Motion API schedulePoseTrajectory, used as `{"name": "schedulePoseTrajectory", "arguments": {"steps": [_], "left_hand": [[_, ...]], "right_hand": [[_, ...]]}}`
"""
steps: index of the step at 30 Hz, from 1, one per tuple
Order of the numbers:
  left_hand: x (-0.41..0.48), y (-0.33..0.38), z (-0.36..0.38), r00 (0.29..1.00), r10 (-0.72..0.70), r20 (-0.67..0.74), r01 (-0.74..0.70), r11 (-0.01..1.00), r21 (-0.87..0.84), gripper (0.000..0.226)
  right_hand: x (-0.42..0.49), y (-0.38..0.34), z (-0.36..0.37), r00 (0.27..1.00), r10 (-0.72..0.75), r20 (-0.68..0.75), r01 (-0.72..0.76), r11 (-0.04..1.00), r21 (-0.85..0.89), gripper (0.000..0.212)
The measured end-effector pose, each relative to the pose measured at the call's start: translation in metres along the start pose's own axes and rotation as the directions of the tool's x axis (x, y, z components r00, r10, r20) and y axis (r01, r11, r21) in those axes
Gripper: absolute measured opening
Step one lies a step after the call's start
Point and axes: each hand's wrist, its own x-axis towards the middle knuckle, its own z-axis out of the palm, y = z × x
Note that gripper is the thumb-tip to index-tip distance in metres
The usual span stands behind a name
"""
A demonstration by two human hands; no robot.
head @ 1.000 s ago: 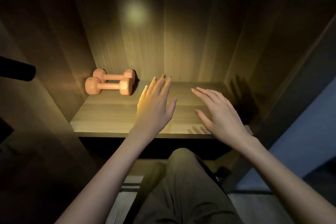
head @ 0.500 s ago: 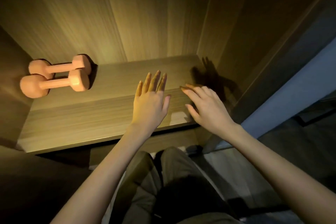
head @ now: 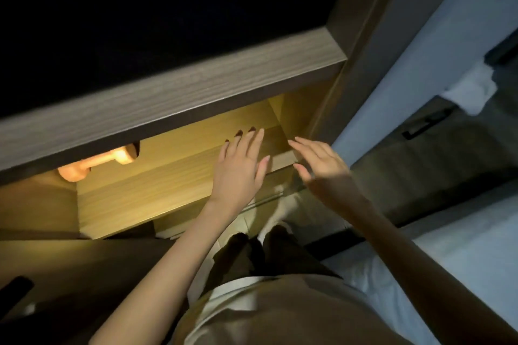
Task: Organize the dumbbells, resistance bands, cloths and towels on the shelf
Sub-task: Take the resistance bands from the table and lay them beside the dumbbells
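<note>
left grip (head: 238, 173) fingers apart, holding nothing | right grip (head: 325, 173) likewise | orange dumbbell (head: 95, 162) on lit shelf (head: 157, 190)

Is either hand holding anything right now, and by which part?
Nothing is held. The left hand and right hand are both open and empty at the shelf; the dumbbell lies apart at its left end.

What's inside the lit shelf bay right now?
One orange dumbbell at left, partly cut off by the board above. Left hand and right hand hover open, empty. The board hides the back of the bay.
</note>
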Motion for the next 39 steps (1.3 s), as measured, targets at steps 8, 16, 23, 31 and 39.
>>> {"name": "schedulePoseTrajectory", "arguments": {"steps": [8,16,23,31,39], "left_hand": [[0.008,0.063,-0.011,0.95,0.306,0.057,-0.302,0.951,-0.068,0.054],[0.02,0.137,-0.007,0.775,0.631,0.036,-0.625,0.774,-0.103,0.055],[0.068,0.22,-0.002,0.659,0.752,0.01,-0.745,0.654,-0.134,0.054],[0.169,0.337,0.044,0.654,0.754,0.055,-0.747,0.656,-0.11,0.055],[0.258,0.45,0.064,0.71,0.703,0.035,-0.698,0.709,-0.1,0.056]], "right_hand": [[-0.065,0.027,-0.047,0.949,0.216,-0.228,-0.245,0.963,-0.108,0.049],[-0.136,0.045,-0.078,0.808,0.471,-0.354,-0.521,0.852,-0.055,0.048],[-0.151,0.101,-0.108,0.759,0.446,-0.474,-0.566,0.812,-0.144,0.048],[-0.12,0.24,-0.169,0.721,0.54,-0.434,-0.638,0.762,-0.111,0.052],[-0.092,0.37,-0.246,0.764,0.538,-0.355,-0.609,0.783,-0.123,0.052]]}}
